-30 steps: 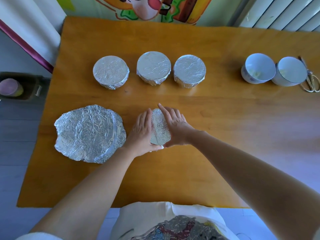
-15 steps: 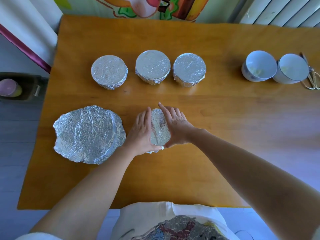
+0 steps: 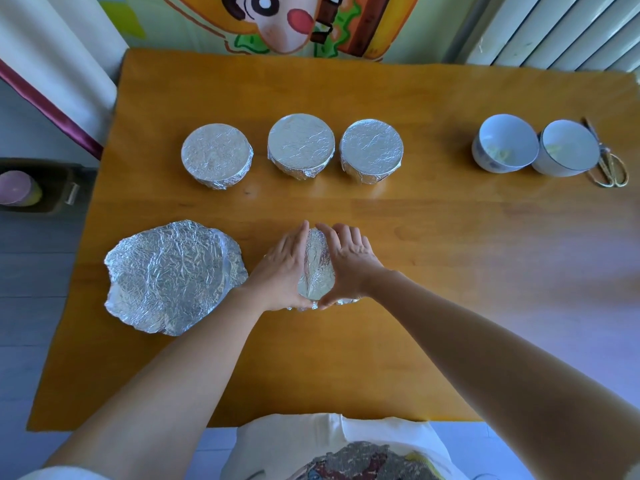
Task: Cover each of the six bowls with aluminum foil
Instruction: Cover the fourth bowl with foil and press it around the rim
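Thumbs now meeting at near edge; left hand (image 3: 282, 271), right hand (image 3: 349, 261), both cupped round foil-covered bowl (image 3: 316, 268)

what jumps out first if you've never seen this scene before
The left hand and right hand cup a foil-topped bowl at the near middle of the table. Behind it stands a row of three foil-covered bowls, with a big crumpled foil sheet at the left. Two uncovered white bowls sit at the far right beside scissors.
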### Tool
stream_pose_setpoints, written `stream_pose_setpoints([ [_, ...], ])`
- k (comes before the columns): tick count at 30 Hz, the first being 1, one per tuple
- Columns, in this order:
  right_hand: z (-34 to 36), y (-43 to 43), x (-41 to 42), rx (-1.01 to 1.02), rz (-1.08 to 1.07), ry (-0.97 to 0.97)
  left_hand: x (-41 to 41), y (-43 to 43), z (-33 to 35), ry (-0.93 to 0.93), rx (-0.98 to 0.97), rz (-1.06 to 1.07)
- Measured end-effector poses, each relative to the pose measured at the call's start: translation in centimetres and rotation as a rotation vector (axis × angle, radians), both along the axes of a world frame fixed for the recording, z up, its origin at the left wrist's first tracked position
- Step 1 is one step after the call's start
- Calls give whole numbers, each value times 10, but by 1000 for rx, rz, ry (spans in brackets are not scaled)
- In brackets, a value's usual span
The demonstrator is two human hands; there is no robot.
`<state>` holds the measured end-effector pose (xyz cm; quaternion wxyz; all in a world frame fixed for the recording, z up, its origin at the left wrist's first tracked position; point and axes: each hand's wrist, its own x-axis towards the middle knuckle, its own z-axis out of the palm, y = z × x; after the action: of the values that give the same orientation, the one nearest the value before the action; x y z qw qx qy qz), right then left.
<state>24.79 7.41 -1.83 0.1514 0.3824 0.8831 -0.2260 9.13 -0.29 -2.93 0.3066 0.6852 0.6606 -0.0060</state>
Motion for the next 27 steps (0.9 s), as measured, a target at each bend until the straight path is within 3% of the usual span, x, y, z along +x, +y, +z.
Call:
stream_pose_setpoints([
  [10, 3, 6, -9, 0, 26, -96, -1, 1, 1, 38, -27, -16],
  [27, -2, 2, -3, -90, -95, -65, -4, -4, 3, 22, -88, 94],
])
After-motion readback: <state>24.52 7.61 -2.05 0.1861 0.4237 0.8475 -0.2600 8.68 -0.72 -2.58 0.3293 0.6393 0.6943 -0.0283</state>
